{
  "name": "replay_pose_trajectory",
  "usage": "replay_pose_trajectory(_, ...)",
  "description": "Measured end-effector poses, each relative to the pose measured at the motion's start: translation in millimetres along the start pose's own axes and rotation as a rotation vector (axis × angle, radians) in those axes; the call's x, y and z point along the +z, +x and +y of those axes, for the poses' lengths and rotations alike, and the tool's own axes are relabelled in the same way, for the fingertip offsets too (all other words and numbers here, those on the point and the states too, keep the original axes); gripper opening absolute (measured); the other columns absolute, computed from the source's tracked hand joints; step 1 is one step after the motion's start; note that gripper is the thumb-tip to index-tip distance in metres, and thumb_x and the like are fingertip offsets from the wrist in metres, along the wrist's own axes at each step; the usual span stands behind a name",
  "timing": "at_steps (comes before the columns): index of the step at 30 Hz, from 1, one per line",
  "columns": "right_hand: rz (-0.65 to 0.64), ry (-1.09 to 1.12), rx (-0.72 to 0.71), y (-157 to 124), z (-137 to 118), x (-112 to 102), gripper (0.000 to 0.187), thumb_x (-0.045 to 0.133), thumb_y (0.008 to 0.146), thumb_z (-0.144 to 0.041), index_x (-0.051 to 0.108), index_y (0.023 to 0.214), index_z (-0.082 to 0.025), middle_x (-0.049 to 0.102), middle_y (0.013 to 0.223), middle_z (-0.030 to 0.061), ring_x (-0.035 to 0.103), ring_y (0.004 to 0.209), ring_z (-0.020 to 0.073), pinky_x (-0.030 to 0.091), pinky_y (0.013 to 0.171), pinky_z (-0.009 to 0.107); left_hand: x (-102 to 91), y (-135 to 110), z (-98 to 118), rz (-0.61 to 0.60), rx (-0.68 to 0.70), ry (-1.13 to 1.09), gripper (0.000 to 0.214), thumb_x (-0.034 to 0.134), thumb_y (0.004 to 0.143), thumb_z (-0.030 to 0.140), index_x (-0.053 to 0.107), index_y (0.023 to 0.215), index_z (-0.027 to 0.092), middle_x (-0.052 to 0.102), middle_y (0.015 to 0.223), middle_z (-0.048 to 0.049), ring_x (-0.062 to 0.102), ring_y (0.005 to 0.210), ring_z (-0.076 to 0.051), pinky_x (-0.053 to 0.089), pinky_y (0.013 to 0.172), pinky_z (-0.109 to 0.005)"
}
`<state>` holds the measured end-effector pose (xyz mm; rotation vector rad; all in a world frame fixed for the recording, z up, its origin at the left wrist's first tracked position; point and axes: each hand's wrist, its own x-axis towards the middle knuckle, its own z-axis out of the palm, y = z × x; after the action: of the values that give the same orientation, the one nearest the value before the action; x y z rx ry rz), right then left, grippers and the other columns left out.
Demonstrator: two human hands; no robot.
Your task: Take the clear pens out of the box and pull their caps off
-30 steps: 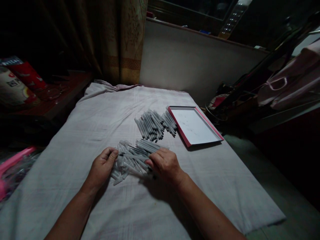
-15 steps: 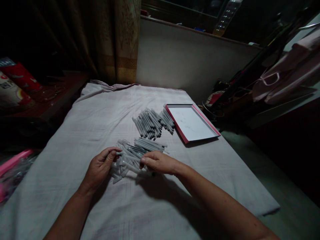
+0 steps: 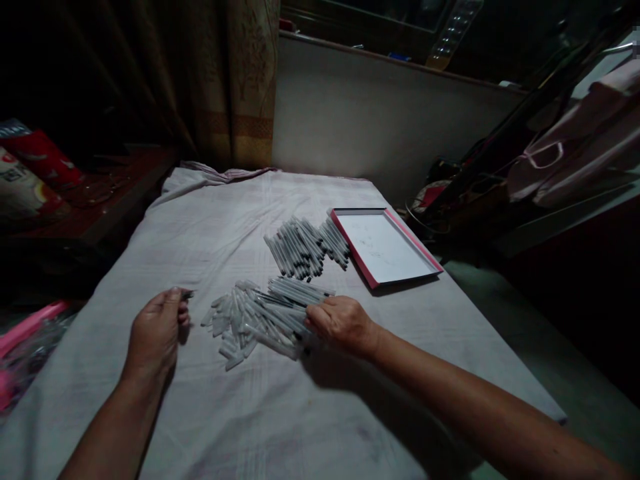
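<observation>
My left hand (image 3: 156, 330), left of the pile, is closed with thumb and forefinger pinching a small dark piece (image 3: 187, 294). Its kind is too small to tell. At the right end of the pile, my right hand (image 3: 343, 325) is closed, knuckles up; whatever its fingers grip is hidden. Between the hands lie loose clear pen caps (image 3: 230, 317) and clear pen barrels (image 3: 275, 337), with some thin dark sticks among them. A neat row of clear pens (image 3: 297, 289) lies just behind. Farther back is a larger stack of dark-tipped clear pens (image 3: 295, 247).
A shallow pink-edged box lid (image 3: 390, 247), white inside, lies at the right rear beside the pens. The checked cloth (image 3: 210, 240) covers the table. A pink item with clear plastic (image 3: 37, 327) is at the far left, below the table edge. A curtain (image 3: 250, 87) hangs behind.
My left hand has moved left, away from the pile, with the small dark piece. My right hand has shifted right and turned knuckles up. More of the caps now show.
</observation>
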<state>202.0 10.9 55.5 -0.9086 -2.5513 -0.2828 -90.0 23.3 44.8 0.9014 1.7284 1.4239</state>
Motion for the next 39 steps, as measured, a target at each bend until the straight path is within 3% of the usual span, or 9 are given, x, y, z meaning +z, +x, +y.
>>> replay_pose_trajectory(3, -0.087, -0.006, 0.144, -3.0, 4.6, 0.0, 0.029, 0.051, 0.102, -0.027, 0.065, 0.078, -0.018, 0.064, 0.063, 0.0033, 0.052, 0.058, 0.0159, 0.031, 0.059, 0.031, 1.5, 0.0, -3.7, -0.067, 0.092, 0.115, 0.043, 0.06, 0.076, 0.062, 0.066, 0.088, 0.021, 0.059, 0.064, 0.0032, 0.053, 0.053, -0.013, 0.046, 0.049, -0.025)
replay_pose_trajectory(7, -0.09, -0.05, 0.294, 2.2, -1.8, 9.2, 0.025, 0.058, 0.098, -0.029, 0.069, 0.079, -0.018, 0.068, 0.076, 0.0067, 0.057, 0.072, 0.0187, 0.037, 0.068, 0.031, 6.8, -2.7, -14.4, -0.109, 0.368, 0.326, 0.036, 0.055, 0.081, 0.058, 0.069, 0.084, 0.024, 0.07, 0.085, -0.0034, 0.066, 0.086, -0.022, 0.054, 0.078, -0.031)
replay_pose_trajectory(9, -0.084, -0.065, 0.345, 3.4, -5.7, 14.1, 0.023, 0.061, 0.097, -0.028, 0.07, 0.078, -0.018, 0.068, 0.079, 0.0072, 0.057, 0.074, 0.0194, 0.038, 0.069, 0.031, 5.7, 0.6, -20.2, -0.138, 0.485, 0.433, 0.036, 0.05, 0.086, 0.055, 0.069, 0.084, 0.025, 0.071, 0.088, -0.0046, 0.067, 0.089, -0.023, 0.053, 0.084, -0.033)
replay_pose_trajectory(12, -0.097, -0.051, 0.38, 2.3, -7.6, 16.0, 0.022, 0.063, 0.095, -0.03, 0.07, 0.078, -0.018, 0.067, 0.08, 0.0074, 0.056, 0.076, 0.0199, 0.039, 0.07, 0.031, 2.2, 8.1, -27.6, -0.176, 0.542, 0.509, 0.035, 0.047, 0.088, 0.052, 0.069, 0.084, 0.025, 0.071, 0.089, -0.0051, 0.067, 0.089, -0.023, 0.053, 0.086, -0.034)
replay_pose_trajectory(18, -0.188, -0.005, 0.501, 13.2, 9.0, 8.6, 0.023, 0.061, 0.098, -0.035, 0.074, 0.089, -0.019, 0.07, 0.087, 0.0076, 0.061, 0.082, 0.02, 0.042, 0.072, 0.029, 1.4, 11.8, -35.0, -0.216, 0.539, 0.53, 0.032, 0.047, 0.088, 0.048, 0.07, 0.091, 0.026, 0.073, 0.095, -0.005, 0.068, 0.093, -0.024, 0.053, 0.089, -0.036)
replay_pose_trajectory(25, -0.421, 0.064, 0.568, 78.0, 31.7, 16.3, 0.027, 0.053, 0.1, -0.029, 0.077, 0.111, -0.025, 0.076, 0.107, 0.0072, 0.07, 0.098, 0.0213, 0.048, 0.075, 0.028, 1.6, 8.1, -32.3, -0.161, 0.4, 0.443, 0.035, 0.049, 0.085, 0.053, 0.07, 0.092, 0.026, 0.075, 0.091, -0.0041, 0.071, 0.089, -0.024, 0.055, 0.083, -0.033)
replay_pose_trajectory(29, -0.594, 0.042, 0.631, 114.1, 34.1, 26.2, 0.031, 0.055, 0.097, -0.033, 0.079, 0.111, -0.019, 0.077, 0.114, 0.0147, 0.071, 0.107, 0.026, 0.052, 0.083, 0.03, 0.5, 8.5, -32.8, -0.135, 0.353, 0.41, 0.037, 0.05, 0.084, 0.055, 0.069, 0.094, 0.025, 0.075, 0.089, -0.0045, 0.071, 0.085, -0.023, 0.055, 0.079, -0.032)
replay_pose_trajectory(34, -0.641, 0.027, 0.677, 135.9, 36.3, 42.8, 0.033, 0.063, 0.091, -0.029, 0.077, 0.113, -0.008, 0.075, 0.115, 0.0259, 0.072, 0.111, 0.0321, 0.054, 0.087, 0.036, 0.8, 9.5, -34.1, -0.128, 0.357, 0.416, 0.039, 0.05, 0.084, 0.056, 0.07, 0.094, 0.024, 0.075, 0.093, -0.006, 0.07, 0.089, -0.024, 0.055, 0.082, -0.033)
replay_pose_trajectory(39, -0.674, 0.051, 0.708, 145.3, 36.2, 49.9, 0.03, 0.065, 0.087, -0.021, 0.078, 0.11, -0.007, 0.076, 0.111, 0.0268, 0.073, 0.108, 0.032, 0.054, 0.084, 0.035, 0.8, 11.4, -35.9, -0.143, 0.368, 0.439, 0.039, 0.05, 0.084, 0.055, 0.071, 0.095, 0.024, 0.075, 0.095, -0.0062, 0.07, 0.092, -0.024, 0.055, 0.084, -0.034)
